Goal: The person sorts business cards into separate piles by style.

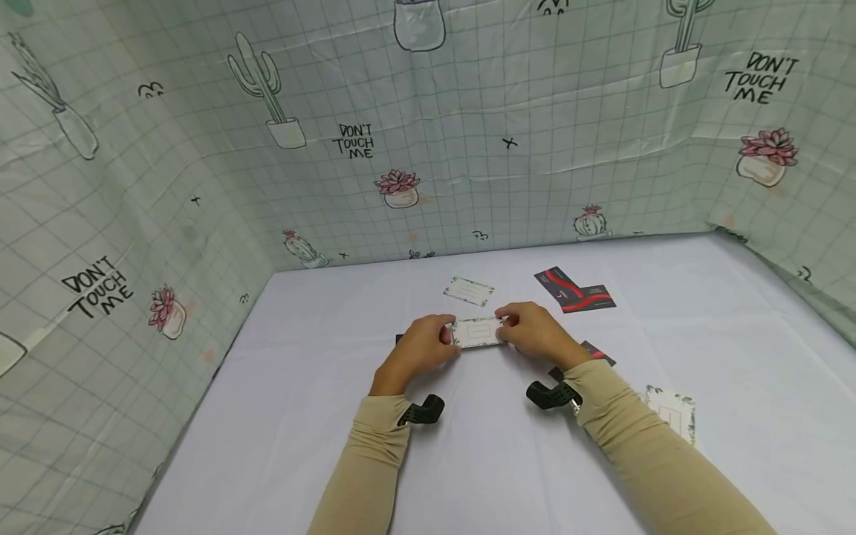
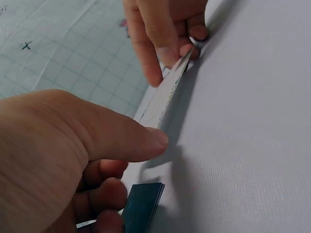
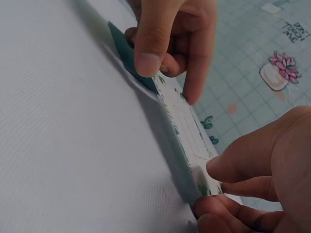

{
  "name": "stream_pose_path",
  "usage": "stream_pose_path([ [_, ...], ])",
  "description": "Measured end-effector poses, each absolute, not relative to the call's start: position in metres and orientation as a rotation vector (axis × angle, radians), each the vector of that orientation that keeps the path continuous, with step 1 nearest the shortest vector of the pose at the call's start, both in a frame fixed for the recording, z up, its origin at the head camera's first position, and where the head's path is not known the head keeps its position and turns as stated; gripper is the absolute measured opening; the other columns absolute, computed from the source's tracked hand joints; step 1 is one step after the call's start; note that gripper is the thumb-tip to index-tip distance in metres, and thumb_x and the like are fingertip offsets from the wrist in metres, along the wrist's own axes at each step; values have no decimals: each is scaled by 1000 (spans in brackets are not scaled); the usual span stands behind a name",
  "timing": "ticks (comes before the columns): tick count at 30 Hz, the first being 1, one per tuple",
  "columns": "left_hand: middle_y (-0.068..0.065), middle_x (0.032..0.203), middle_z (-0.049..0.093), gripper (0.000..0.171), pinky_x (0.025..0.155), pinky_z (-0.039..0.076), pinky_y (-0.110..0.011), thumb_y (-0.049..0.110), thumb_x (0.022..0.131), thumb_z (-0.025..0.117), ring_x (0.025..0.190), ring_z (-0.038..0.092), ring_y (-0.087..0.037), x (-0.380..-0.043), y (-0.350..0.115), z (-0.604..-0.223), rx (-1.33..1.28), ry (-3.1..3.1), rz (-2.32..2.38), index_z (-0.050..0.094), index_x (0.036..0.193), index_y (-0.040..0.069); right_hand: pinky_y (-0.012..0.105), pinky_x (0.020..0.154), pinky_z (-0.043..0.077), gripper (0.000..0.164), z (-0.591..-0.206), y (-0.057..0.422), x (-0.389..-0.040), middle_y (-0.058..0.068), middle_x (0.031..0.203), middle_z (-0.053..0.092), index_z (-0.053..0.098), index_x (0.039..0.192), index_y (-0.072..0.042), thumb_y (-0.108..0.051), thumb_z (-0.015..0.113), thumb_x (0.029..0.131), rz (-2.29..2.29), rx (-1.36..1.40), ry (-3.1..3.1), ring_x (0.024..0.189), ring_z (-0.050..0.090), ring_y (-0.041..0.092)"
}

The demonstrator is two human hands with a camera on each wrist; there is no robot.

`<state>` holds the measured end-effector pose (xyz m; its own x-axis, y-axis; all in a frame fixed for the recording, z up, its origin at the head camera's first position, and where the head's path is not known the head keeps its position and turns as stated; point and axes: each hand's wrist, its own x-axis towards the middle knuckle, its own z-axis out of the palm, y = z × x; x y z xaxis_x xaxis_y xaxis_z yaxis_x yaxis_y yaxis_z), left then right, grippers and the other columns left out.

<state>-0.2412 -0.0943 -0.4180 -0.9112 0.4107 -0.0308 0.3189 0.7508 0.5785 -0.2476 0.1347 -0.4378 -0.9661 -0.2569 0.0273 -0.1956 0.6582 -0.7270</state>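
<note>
Between both hands is a white card [image 1: 476,332] with a green leafy border, held just over the white tabletop; whether it is one card or a thin stack I cannot tell. My left hand [image 1: 426,345] grips its left end, thumb at the near edge and a finger at the far edge. At the other end, my right hand [image 1: 535,332] pinches the card between thumb and fingers. A small dark stack of cards [image 2: 142,206] lies beside the left hand's curled fingers, mostly hidden by that hand in the head view.
Behind the hands lies another leafy white card [image 1: 469,291]. Two overlapping dark cards with red stripes [image 1: 590,299] are at the back right. A further dark card [image 1: 598,352] shows behind the right wrist. The right sleeve partly covers a leafy card [image 1: 677,412]. Patterned cloth [image 1: 455,186] borders the table.
</note>
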Motion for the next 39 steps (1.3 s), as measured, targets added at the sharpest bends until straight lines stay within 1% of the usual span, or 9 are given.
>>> stream_pose_path([
  [6, 1, 76, 51, 53, 62, 36, -27, 13, 89, 72, 66, 45, -10, -242, -95, -421, 564, 2805, 765, 58, 139, 2, 32, 68, 43, 40, -437, 132, -247, 8, 91, 63, 67, 124, 3, -9, 66, 86, -1129, -394, 2827, 78, 54, 20],
  [12, -2, 80, 54, 55, 75, 41, -32, 18, 90, 70, 80, 52, -16, -243, -93, -419, 539, 2782, 662, 56, 142, 4, 34, 69, 43, 39, -438, 129, -246, 6, 89, 60, 67, 123, 3, -10, 68, 86, -1090, -396, 2839, 79, 53, 20],
  [16, -7, 103, 66, 56, 85, 44, -36, 18, 90, 70, 93, 54, -19, -242, -93, -417, 529, 2784, 646, 56, 142, 5, 35, 71, 43, 39, -437, 128, -245, 6, 88, 59, 67, 123, 3, -11, 68, 86, -1072, -391, 2843, 80, 53, 21],
  [20, -9, 130, 63, 56, 94, 45, -38, 17, 90, 69, 102, 55, -19, -241, -94, -416, 523, 2784, 631, 55, 143, 5, 35, 72, 44, 38, -437, 128, -246, 6, 89, 61, 68, 121, 2, -12, 70, 86, -1066, -404, 2852, 81, 54, 21],
  [25, -10, 136, 60, 57, 97, 45, -39, 18, 90, 69, 106, 55, -19, -242, -94, -417, 525, 2779, 619, 54, 144, 5, 35, 71, 44, 36, -438, 130, -247, 7, 90, 62, 68, 119, 2, -13, 70, 86, -1063, -416, 2854, 81, 54, 21],
  [28, -8, 128, 63, 57, 92, 46, -37, 19, 90, 69, 101, 55, -18, -242, -94, -417, 537, 2789, 616, 55, 143, 5, 35, 71, 44, 35, -439, 130, -246, 7, 89, 62, 69, 117, 2, -13, 70, 86, -1068, -420, 2854, 81, 55, 21],
  [31, -6, 105, 67, 55, 77, 47, -33, 19, 89, 71, 86, 55, -16, -243, -94, -418, 554, 2808, 645, 57, 142, 7, 34, 71, 44, 33, -439, 129, -245, 6, 88, 62, 70, 115, 1, -13, 69, 85, -1075, -424, 2856, 80, 55, 21],
  [34, -1, 83, 62, 51, 62, 43, -29, 19, 89, 71, 70, 53, -12, -243, -93, -418, 568, 2827, 708, 61, 138, 9, 34, 71, 45, 32, -439, 129, -245, 6, 87, 63, 70, 114, 1, -13, 68, 85, -1077, -430, 2858, 80, 55, 20],
  [39, 4, 79, 58, 43, 58, 40, -26, 18, 90, 71, 64, 51, -10, -243, -90, -417, 607, 2836, 780, 66, 132, 10, 35, 73, 45, 32, -440, 128, -244, 6, 88, 64, 70, 114, 1, -14, 67, 86, -1072, -422, 2864, 82, 57, 21],
])
